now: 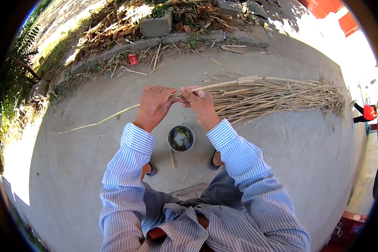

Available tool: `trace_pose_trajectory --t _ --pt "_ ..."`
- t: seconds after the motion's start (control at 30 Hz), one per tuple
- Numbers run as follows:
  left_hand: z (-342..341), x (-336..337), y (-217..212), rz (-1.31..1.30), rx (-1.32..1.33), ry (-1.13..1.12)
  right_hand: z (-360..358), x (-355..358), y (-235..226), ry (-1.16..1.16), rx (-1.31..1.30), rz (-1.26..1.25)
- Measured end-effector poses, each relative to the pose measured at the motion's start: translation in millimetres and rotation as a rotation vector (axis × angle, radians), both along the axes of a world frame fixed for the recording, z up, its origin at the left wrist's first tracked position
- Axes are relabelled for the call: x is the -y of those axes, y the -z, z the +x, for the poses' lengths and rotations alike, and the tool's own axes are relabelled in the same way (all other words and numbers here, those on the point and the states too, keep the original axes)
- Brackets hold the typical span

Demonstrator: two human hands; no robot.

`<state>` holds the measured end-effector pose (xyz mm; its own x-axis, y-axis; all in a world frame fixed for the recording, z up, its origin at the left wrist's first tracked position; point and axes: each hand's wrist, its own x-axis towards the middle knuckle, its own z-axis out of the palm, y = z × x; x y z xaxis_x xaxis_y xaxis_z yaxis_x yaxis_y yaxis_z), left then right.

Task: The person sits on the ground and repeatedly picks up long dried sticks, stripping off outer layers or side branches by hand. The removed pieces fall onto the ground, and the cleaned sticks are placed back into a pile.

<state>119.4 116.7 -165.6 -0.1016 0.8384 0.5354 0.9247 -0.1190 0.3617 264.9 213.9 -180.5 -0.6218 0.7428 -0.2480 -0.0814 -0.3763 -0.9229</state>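
Note:
My left hand [155, 105] and my right hand [200, 106] are close together in front of me, fingers pinched on a long dry stalk [113, 116]. Its thin pale end trails down to the left, past my left hand. On the right, the stalk runs out above a bundle of dry stalks [277, 98] lying on the concrete, so its far end is hard to tell from the bundle. Below my hands, between my feet, stands a round container [181, 151] of dark liquid with bright reflections.
Loose stalk pieces [172, 158] lie near the container. Farther off, a low kerb [109, 53] borders dry plant litter, with a concrete block [156, 25] and a small red packet [133, 59] near it. Leafy branches [25, 54] hang at the far left.

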Motion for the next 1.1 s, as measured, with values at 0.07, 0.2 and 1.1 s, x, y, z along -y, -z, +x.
trace_pose_trajectory --t 0.07,0.2,1.1 --pt "0.2 -1.3 -0.7 -0.03 0.048 0.006 1.8 -1.1 -4.4 0.035 0.007 0.004" --pt "-32.7 13.7 11.8 -0.155 0.148 0.01 18.8 -25.9 -12.6 0.012 -0.001 0.11" --pt "-33.4 19.0 26.3 -0.184 0.299 -0.068 29.9 -46.9 -23.1 0.06 0.076 0.116"
